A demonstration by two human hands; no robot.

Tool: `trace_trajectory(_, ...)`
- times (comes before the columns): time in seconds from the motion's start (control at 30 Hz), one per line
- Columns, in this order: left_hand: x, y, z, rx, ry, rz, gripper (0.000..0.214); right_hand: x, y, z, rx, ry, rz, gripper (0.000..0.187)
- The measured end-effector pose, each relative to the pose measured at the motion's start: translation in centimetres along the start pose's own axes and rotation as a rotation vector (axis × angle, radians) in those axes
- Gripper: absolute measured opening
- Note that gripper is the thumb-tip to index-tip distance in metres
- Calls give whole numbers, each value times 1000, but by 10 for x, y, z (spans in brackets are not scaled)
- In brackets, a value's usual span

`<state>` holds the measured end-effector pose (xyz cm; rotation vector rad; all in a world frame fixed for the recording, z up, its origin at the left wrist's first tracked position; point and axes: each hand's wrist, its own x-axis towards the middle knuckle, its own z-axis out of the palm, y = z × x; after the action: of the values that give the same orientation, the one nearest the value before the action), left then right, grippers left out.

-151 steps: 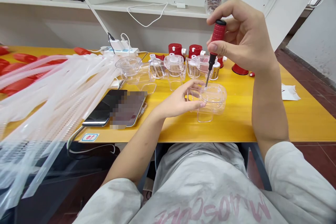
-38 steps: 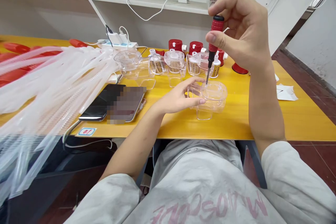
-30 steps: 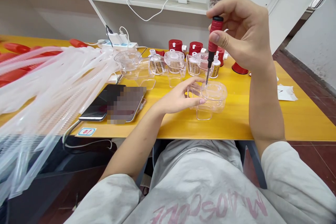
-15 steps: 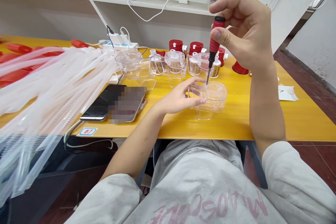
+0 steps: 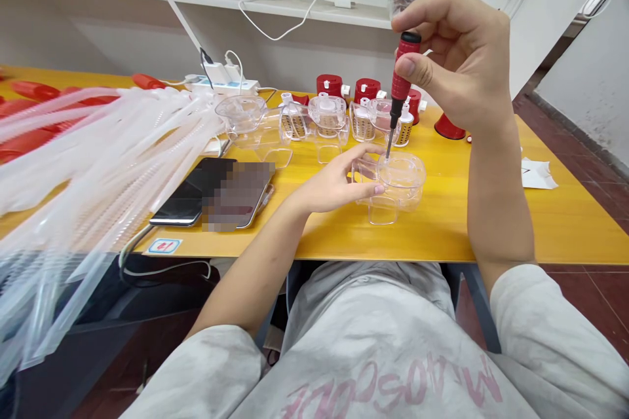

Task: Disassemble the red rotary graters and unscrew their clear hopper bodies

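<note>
Clear plastic housing [image 5: 405, 186] stands on the yellow bench [image 5: 442, 232], just right of the left hand [image 5: 339, 184], whose thumb and fingers clasp its left end from near and far sides. Its longer axis appears to run left to right, round rim facing up. Higher up, the right hand [image 5: 459, 55] grips a red-handled screwdriver [image 5: 405, 65] by its handle. That tool's long axis is steep, blade pointing down and slightly left, its tip beside the rim's left edge; how deep it sits cannot be told.
</note>
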<state>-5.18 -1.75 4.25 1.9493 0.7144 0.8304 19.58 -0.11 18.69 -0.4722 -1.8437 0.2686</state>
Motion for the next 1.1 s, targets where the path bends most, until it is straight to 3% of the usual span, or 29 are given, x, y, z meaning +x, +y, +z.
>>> trace_trajectory(0.27, -1, 1, 1, -12, -7, -13, 82, -2, 1, 0, 45, -23, 13, 55)
trace_trajectory(0.47, -1, 1, 0, -14, 0, -12, 82, -7, -5, -2, 20, -53, 31, 39)
trace_trajectory(0.67, -1, 1, 0, -17, -1, -12, 80, -7, 0, -4, 30, -26, 90, 53)
trace_trajectory(1.1, -1, 1, 0, -9, -5, -16, 80, -5, -3, -3, 32, -42, 39, 45)
